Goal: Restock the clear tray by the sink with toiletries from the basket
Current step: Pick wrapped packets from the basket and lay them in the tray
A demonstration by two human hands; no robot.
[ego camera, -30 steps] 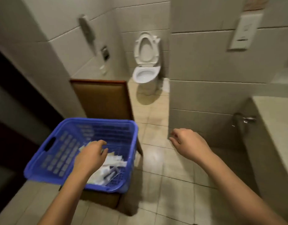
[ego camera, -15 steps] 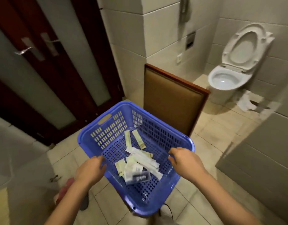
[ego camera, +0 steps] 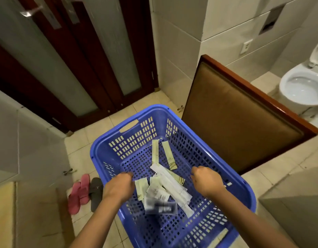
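the left grip (ego camera: 118, 187) and right grip (ego camera: 206, 183) are hovering over the blue basket (ego camera: 154, 109), backs up and fingers curling under. nothing is showing in the right grip. the left grip's fingertips are tucking out of sight just beside a pale sachet (ego camera: 141, 187), so i cannot tell whether it is pinching anything.

the toiletries (ego camera: 170, 183) are lying on the basket floor between the two grips, a loose pile of white and cream sachets. two slim packets (ego camera: 155, 151) are lying beyond the grips toward the far wall of the basket. a packet (ego camera: 161, 208) nearer than the grips is blurring, and its dark label is not readable.

whatever surface is carrying the basket is hiding beneath it. a brown padded chair back (ego camera: 235, 122) with a reddish wood frame is standing beyond the right grip. the floor (ego camera: 93, 133) is showing beige tiles. dark wooden doors (ego camera: 104, 51) with frosted panels are standing far beyond the left grip. pink slippers (ego camera: 79, 192) and a grey slipper (ego camera: 96, 192) are lying left of the left grip. a toilet (ego camera: 303, 88) is sitting far right, cut off by the frame edge.
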